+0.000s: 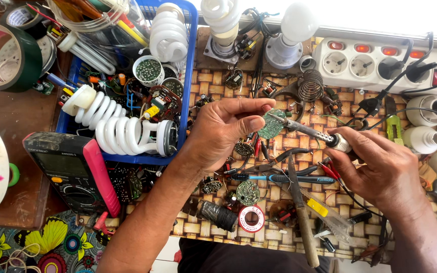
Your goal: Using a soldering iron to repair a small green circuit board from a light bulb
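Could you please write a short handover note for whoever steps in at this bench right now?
Left hand: grip shut on the small round green circuit board, held up above the bench.
Right hand: grip shut on the soldering iron, its tip on the board.
Nearby: solder spool, more round boards, pliers on the woven mat; multimeter and blue basket of spiral lamps to the left.
Done: board picked up, iron applied. Left: cannot tell how many joints remain.

Wooden table [11, 114], woven-pattern mat [218, 83], butterfly-print cloth [36, 242]; bright daylight at top edge.
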